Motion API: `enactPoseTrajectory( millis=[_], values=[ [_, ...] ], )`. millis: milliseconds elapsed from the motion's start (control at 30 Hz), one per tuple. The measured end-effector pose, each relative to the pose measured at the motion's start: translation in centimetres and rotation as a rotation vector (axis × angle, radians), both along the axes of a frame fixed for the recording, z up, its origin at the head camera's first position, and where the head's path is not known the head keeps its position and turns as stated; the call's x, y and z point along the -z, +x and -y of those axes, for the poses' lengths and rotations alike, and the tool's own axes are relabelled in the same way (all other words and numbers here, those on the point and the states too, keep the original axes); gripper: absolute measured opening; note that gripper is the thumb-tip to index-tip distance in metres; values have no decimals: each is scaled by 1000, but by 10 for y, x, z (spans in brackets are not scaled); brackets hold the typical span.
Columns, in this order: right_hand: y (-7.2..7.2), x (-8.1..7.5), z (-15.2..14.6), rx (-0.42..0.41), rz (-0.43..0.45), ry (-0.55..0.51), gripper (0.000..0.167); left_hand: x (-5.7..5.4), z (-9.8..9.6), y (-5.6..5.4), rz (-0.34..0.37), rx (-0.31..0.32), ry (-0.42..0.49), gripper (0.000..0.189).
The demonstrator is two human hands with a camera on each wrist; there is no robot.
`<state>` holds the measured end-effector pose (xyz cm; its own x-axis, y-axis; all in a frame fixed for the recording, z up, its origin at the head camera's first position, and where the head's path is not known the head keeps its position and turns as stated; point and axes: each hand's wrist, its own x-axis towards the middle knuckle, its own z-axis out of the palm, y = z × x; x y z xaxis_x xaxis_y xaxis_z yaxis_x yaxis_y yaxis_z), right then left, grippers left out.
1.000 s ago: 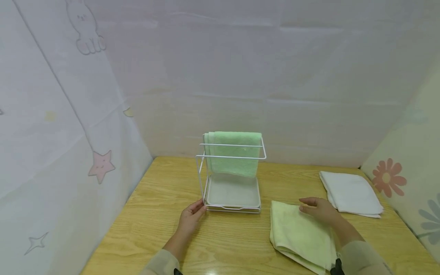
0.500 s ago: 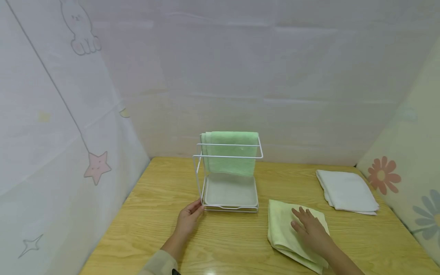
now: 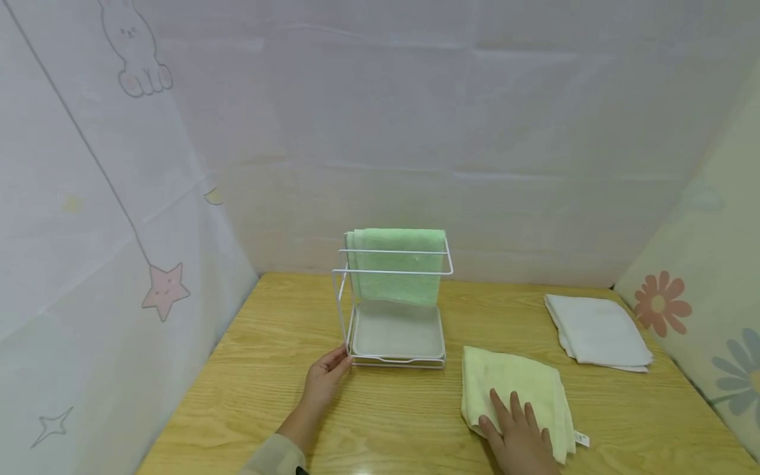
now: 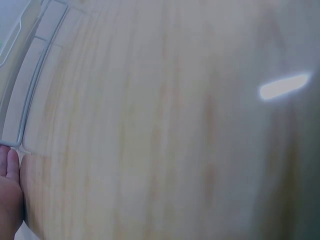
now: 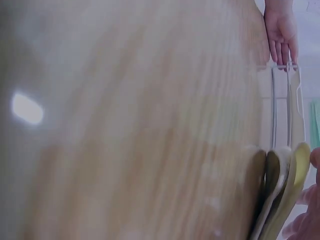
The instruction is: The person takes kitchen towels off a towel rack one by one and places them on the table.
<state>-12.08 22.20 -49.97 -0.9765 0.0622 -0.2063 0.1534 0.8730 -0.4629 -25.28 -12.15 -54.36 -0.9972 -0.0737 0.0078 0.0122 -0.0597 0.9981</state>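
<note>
A white wire rack (image 3: 392,272) stands on the wooden table, with a light tray (image 3: 399,330) in its base. Over its back bar hangs a folded green towel (image 3: 404,264). My left hand (image 3: 322,379) holds the rack's front left corner between thumb and fingers; the left wrist view catches only part of this hand (image 4: 9,190) at its edge. To the right of the rack lies a folded yellow towel (image 3: 510,376). My right hand (image 3: 519,439) rests over the towel's near part with fingers spread. A small white tag (image 3: 582,439) sticks out from its right side.
A folded white towel (image 3: 600,330) lies farther back on the right of the table (image 3: 249,396). Printed fabric walls (image 3: 380,119) enclose the back and both sides of the table.
My right hand has moved from the yellow towel's far right edge toward me, across to its near part, fingers spreading. The left hand stays at the rack's corner. The view has shifted slightly.
</note>
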Motion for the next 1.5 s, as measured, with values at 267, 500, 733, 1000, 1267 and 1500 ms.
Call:
enactPoseTrajectory(
  millis=[267, 500, 733, 1000, 1267, 1500],
  values=[
    [-2, 10, 3, 14, 30, 30, 83, 1, 0, 0, -18, 2, -7, 42],
    [-15, 16, -11, -60, 21, 53, 80, 2, -1, 2, -75, 1, -5, 39],
    [-37, 14, -24, -135, -5, 88, 76, 2, 0, 2, -86, -5, -16, 39],
    [-63, 10, -45, -172, -1, 12, 73, 2, -1, 0, -30, 0, -1, 39],
    [-93, 8, -62, -197, -5, 25, 72, 0, -1, 1, -35, 0, -11, 39],
    [-118, 10, -72, -194, 5, 34, 76, -3, -2, 2, -13, 3, -17, 38]
  ],
)
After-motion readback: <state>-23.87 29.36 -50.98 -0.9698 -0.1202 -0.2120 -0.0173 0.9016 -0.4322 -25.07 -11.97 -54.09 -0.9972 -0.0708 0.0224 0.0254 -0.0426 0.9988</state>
